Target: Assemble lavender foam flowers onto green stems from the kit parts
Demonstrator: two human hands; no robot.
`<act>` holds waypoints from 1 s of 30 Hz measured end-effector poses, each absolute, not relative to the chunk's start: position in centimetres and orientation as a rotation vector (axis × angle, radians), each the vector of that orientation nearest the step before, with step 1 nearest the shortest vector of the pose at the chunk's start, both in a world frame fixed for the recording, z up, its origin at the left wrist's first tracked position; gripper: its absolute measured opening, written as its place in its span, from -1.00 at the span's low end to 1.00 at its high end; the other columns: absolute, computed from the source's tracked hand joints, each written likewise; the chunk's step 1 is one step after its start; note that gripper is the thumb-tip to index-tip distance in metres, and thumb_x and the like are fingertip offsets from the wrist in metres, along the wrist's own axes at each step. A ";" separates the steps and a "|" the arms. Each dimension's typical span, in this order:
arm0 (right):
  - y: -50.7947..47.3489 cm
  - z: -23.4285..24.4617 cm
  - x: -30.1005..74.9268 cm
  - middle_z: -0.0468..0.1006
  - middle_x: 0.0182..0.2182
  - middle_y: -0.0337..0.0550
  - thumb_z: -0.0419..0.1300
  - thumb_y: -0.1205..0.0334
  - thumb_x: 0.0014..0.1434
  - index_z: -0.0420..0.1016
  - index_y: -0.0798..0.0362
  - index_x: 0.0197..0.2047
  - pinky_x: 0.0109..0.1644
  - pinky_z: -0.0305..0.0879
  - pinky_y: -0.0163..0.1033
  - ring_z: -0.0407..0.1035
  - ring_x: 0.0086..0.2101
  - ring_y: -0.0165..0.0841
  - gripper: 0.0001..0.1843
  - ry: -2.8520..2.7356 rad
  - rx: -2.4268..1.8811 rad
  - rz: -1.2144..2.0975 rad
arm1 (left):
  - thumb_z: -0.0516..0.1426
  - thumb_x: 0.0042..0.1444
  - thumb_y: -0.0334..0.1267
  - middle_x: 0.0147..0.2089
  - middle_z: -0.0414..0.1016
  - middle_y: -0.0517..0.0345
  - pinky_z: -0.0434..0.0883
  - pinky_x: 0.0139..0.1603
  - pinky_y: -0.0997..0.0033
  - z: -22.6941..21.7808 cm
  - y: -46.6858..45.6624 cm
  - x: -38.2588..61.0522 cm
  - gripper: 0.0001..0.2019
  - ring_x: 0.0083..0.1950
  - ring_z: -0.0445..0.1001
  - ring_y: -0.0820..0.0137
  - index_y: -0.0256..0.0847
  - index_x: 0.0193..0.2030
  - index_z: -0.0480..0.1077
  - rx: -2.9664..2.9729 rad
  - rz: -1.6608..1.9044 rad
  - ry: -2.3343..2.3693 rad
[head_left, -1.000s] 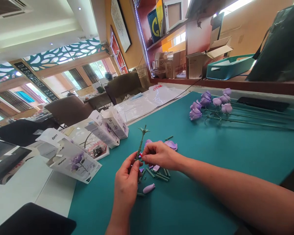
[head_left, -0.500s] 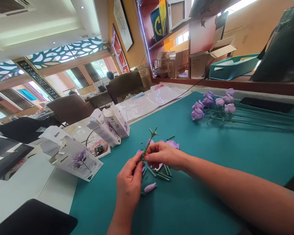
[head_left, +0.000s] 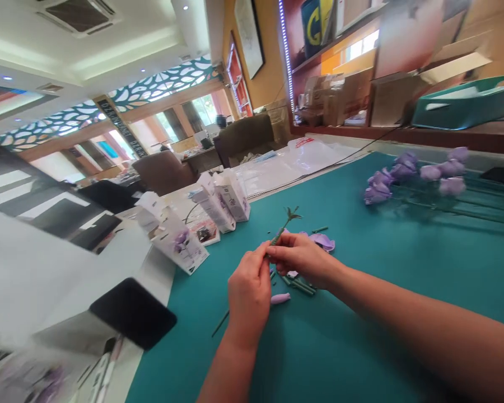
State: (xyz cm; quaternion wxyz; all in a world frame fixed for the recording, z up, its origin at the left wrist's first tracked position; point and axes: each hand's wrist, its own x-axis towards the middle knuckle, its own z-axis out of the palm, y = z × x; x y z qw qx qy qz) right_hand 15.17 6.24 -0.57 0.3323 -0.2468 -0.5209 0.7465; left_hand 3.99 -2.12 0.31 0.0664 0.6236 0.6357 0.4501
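Note:
Both my hands are closed around a green flower stem, which tilts up and away with small leaf-like sepals at its tip. My left hand grips the lower part, and a thin dark green rod sticks out below it. Pinched fingers of my right hand hold the stem just above the left fingers; the exact contact is hidden. Under and beside the hands lie several short green tubes, a pale purple bud piece and purple petal pieces.
Purple artificial flowers on long stems lie at the right of the green mat. White printed boxes stand at its left edge, near a black flat object. Behind are plastic sheeting and a shelf with cardboard boxes.
The view has swung left, so everything sits further right in the picture. My hands have come closer together on the stem, and the rod below my left hand now shows.

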 end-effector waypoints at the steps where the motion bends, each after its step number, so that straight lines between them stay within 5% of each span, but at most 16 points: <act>1: 6.0 -0.8 15.0 0.41 -0.60 -0.35 0.42 0.00 -0.20 0.37 0.13 -0.43 -0.50 0.23 -0.41 0.28 -0.60 -0.56 -0.56 -1.305 -0.622 2.003 | -0.02 0.21 -0.32 -0.09 0.54 0.03 0.37 -0.04 0.28 0.4 -2.5 4.1 -0.67 -0.07 0.48 0.26 -0.09 0.05 0.44 1.909 1.343 1.928; 7: 5.6 -1.4 14.9 0.39 -0.62 -0.35 0.45 0.14 -0.18 0.33 0.12 -0.49 -0.53 0.23 -0.44 0.27 -0.61 -0.57 -0.62 -1.180 -0.575 2.189 | 0.07 0.16 -0.23 0.00 0.50 0.01 0.35 0.02 0.19 1.7 -6.2 2.5 -0.57 0.02 0.44 0.21 -0.08 0.20 0.30 1.801 1.228 2.054; 12: 6.2 -1.7 15.4 0.39 -0.62 -0.33 0.43 0.23 -0.14 0.34 0.10 -0.48 -0.59 0.21 -0.44 0.25 -0.64 -0.57 -0.69 -1.109 -0.626 2.243 | 0.15 0.06 -0.14 0.21 0.29 -0.06 0.37 0.04 0.25 1.2 -9.9 -4.5 -0.34 0.16 0.34 0.21 -0.13 0.31 0.06 1.125 1.743 2.702; 16: 6.5 -2.1 15.8 0.41 -0.62 -0.32 0.41 0.24 -0.10 0.35 0.10 -0.48 -0.58 0.23 -0.46 0.27 -0.62 -0.56 -0.71 -1.103 -0.606 2.288 | 0.20 -0.03 -0.03 0.38 -0.10 -0.31 0.02 0.30 -0.06 -0.1 -11.4 -8.9 -0.07 0.40 -0.12 -0.03 -0.28 0.37 -0.20 0.686 1.798 2.963; 19: 6.5 -2.3 15.9 0.42 -0.62 -0.33 0.42 0.23 -0.12 0.34 0.10 -0.48 -0.58 0.23 -0.46 0.27 -0.63 -0.57 -0.69 -1.084 -0.584 2.306 | 0.22 -0.09 0.07 0.39 -0.20 -0.52 -0.04 0.32 -0.10 -1.0 -11.3 -9.9 0.07 0.42 -0.24 -0.12 -0.49 0.37 -0.27 0.531 1.720 2.995; 30: 6.3 -2.3 16.0 0.40 -0.67 -0.36 0.44 0.14 -0.16 0.29 0.08 -0.48 -0.58 0.22 -0.45 0.27 -0.64 -0.56 -0.62 -1.129 -0.548 2.270 | 0.25 -0.17 0.07 0.34 -0.04 -0.48 0.03 0.26 -0.21 -2.5 -8.3 -11.7 0.11 0.37 -0.05 -0.16 -0.37 0.36 -0.29 0.302 1.639 3.049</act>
